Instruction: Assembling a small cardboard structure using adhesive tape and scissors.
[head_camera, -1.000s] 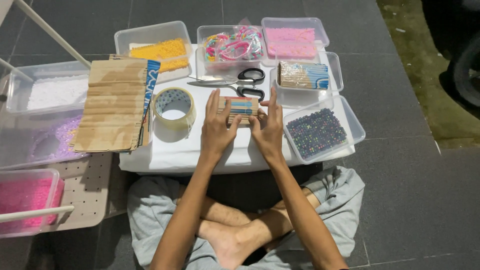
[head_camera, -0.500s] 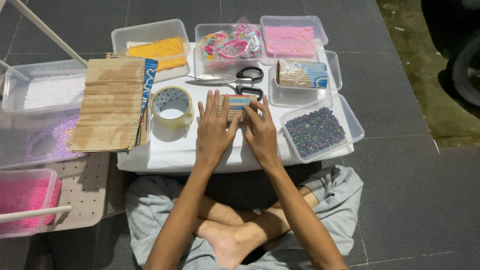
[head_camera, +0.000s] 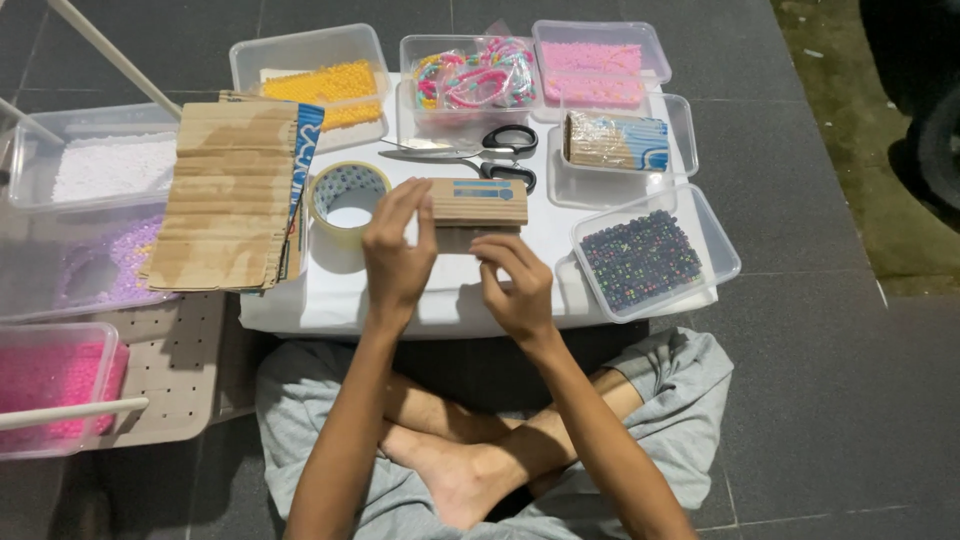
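We have both hands off the desk (head_camera: 330, 300) now: a second ago they lay flat, pressing the small cardboard piece down at the middle of the white top, and now that cardboard piece (head_camera: 478, 202) is lifted and turned long-side-on, its brown face with a blue printed strip toward us. Our left hand (head_camera: 398, 250) has its grip clenched on the piece's left end, fingers wrapped over the top edge; our right hand (head_camera: 515, 285) sits below and touches its lower edge with curled fingers, though we cannot tell whether that grip is truly closed on it or only steadying it. So the work in hand looks to have passed from flattening to holding and handling, as we judge it. Just beside the left hand, toward the desk's left edge, the tape roll (head_camera: 347, 203) stands on the white top, and past it the stack of cardboard sheets (head_camera: 228, 195) overhangs that edge. Behind the piece lie the black-handled scissors (head_camera: 480, 155), untouched. Near the right front corner sits the clear tray of dark beads (head_camera: 645, 255), and at the back right another tray holds a bundle of cardboard pieces (head_camera: 615, 140).
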